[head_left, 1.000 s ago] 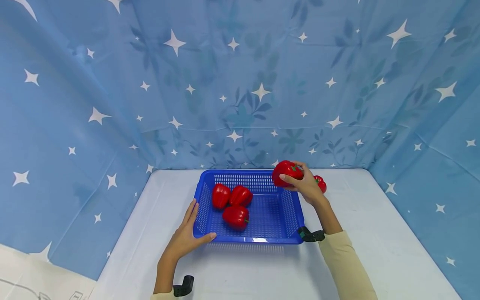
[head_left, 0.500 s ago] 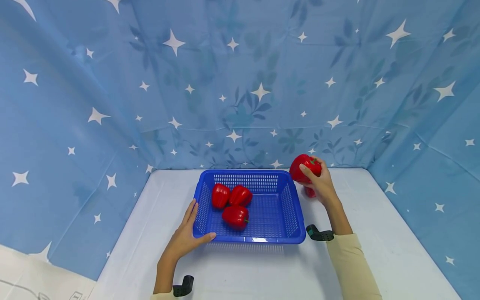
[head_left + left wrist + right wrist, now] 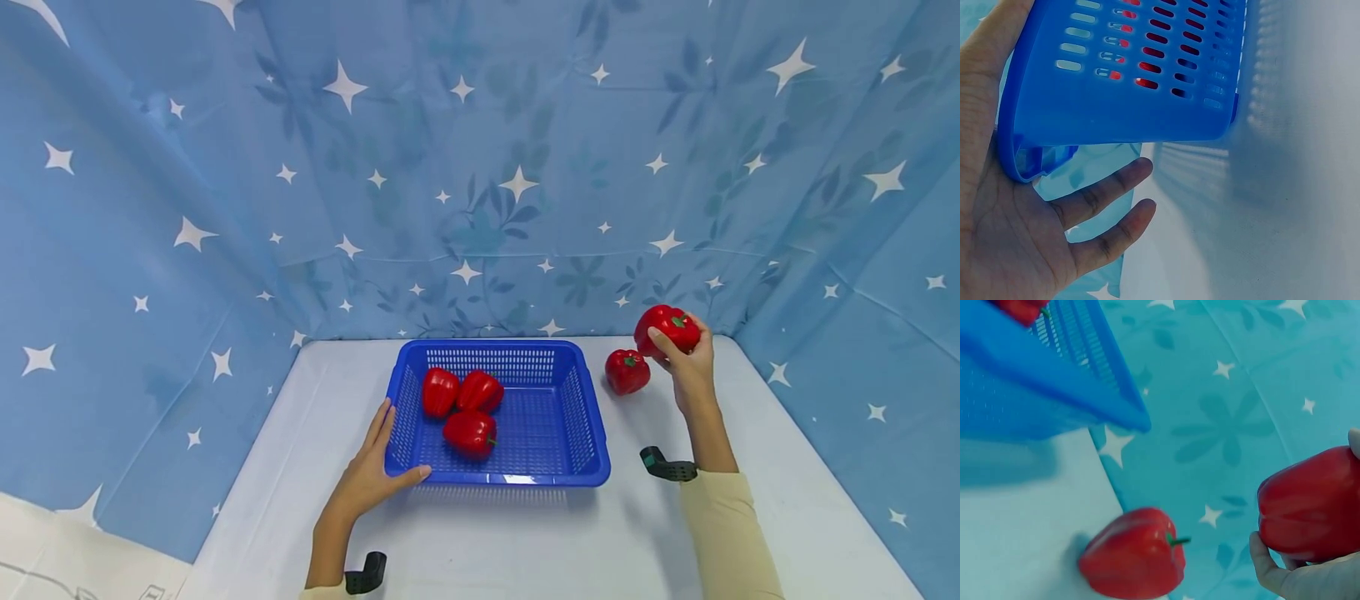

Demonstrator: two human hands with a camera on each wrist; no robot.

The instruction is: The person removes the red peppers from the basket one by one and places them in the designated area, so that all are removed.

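Beige sleeves (image 3: pixel 729 533), black wrist cameras (image 3: pixel 672 469)

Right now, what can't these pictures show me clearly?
- Glossy red bell pepper in right hand: right wrist view, cut by right edge.
- Three red bell peppers in blue perforated plastic basket: left wrist view, mostly hidden behind its wall.
- Left hand: left wrist view, cut by left edge.

Head view bright, left wrist dim; basket (image 3: pixel 520 479) rim glare.

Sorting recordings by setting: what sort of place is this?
Probably a staged recording booth: blue star-patterned curtains surround three sides of a flat white tabletop, and the person wears black angled wrist cameras.
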